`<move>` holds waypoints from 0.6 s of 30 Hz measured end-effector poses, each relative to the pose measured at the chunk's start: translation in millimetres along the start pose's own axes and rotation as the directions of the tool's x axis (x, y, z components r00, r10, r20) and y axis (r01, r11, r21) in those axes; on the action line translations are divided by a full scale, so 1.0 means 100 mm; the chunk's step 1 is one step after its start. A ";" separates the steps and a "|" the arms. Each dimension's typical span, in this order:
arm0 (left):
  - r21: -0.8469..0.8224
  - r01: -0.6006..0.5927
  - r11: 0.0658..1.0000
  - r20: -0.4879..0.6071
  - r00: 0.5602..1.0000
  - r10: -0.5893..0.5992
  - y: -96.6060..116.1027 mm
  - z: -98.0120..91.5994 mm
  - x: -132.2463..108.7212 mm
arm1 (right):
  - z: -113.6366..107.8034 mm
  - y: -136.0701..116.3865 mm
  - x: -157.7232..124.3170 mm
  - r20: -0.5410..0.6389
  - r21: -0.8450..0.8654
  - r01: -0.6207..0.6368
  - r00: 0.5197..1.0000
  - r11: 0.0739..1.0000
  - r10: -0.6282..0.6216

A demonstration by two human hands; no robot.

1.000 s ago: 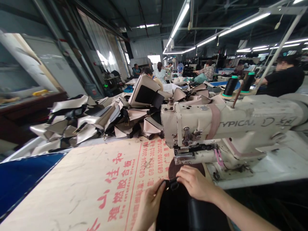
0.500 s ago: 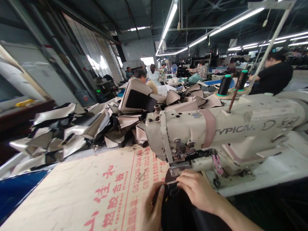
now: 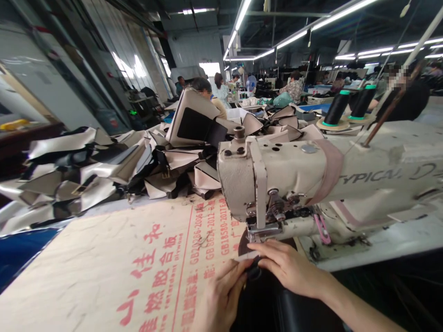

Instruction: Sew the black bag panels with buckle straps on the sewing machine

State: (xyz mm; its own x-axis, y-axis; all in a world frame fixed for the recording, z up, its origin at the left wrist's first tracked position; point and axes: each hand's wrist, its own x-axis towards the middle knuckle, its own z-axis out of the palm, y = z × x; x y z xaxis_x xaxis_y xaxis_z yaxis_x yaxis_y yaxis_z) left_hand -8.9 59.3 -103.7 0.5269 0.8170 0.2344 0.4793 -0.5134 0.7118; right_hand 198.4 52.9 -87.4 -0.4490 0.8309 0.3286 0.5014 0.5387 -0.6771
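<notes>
A black leather-like piece (image 3: 259, 302), perhaps part of a bag, hangs below the head of a sewing machine (image 3: 290, 170). My left hand (image 3: 223, 288) pinches its upper edge between thumb and fingers. On the other side, my right hand (image 3: 289, 267) grips the same edge, fingertips just below the presser foot (image 3: 261, 233). A pale strip (image 3: 247, 256) shows along the edge between my hands. A small black loop or buckle sits under it, partly hidden. Whether the edge lies under the needle, I cannot tell.
A plywood board (image 3: 138, 258) with red print lies left of the machine. Behind it rises a heap of beige and black bag pieces (image 3: 117, 170). Black thread spools (image 3: 337, 108) stand behind the machine. Several people work further back.
Both hands have brought the black piece's edge closer to the presser foot, and my right fingers now reach further left over it. The view has shifted, so the machine appears further right.
</notes>
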 end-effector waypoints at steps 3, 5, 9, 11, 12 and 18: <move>-0.017 0.011 1.000 0.020 1.000 -0.011 -0.02 0.01 0.01 | 0.00 0.01 -0.04 0.013 -0.026 -0.005 1.000 1.000 0.005; -0.030 0.026 0.999 0.055 0.998 -0.025 -0.02 0.02 0.01 | 0.01 0.02 -0.06 0.041 -0.063 -0.004 0.999 0.998 0.006; -0.078 0.092 0.993 0.078 0.993 -0.086 0.01 0.08 -0.02 | 0.02 0.05 -0.05 0.095 -0.078 0.012 0.995 0.997 -0.005; -0.115 0.153 0.981 0.075 0.987 -0.145 0.04 0.13 -0.02 | 0.03 0.06 -0.05 0.097 -0.051 -0.010 0.995 0.999 0.015; -0.134 0.184 0.974 0.074 0.982 -0.175 0.06 0.15 -0.02 | 0.03 0.06 -0.05 0.091 -0.041 -0.029 0.995 0.999 0.033; -0.199 0.285 0.938 0.020 0.958 -0.287 0.15 0.19 0.03 | 0.06 0.02 -0.14 0.024 -0.130 -0.139 0.989 0.982 0.143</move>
State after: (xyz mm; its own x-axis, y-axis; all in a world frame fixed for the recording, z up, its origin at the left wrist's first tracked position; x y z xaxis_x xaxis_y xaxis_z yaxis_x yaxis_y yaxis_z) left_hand 13.0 48.8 -105.2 0.3812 0.9245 0.0073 0.4601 -0.1965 0.8658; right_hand 201.0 41.4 -97.7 -0.3901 0.8960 0.2122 0.6507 0.4313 -0.6250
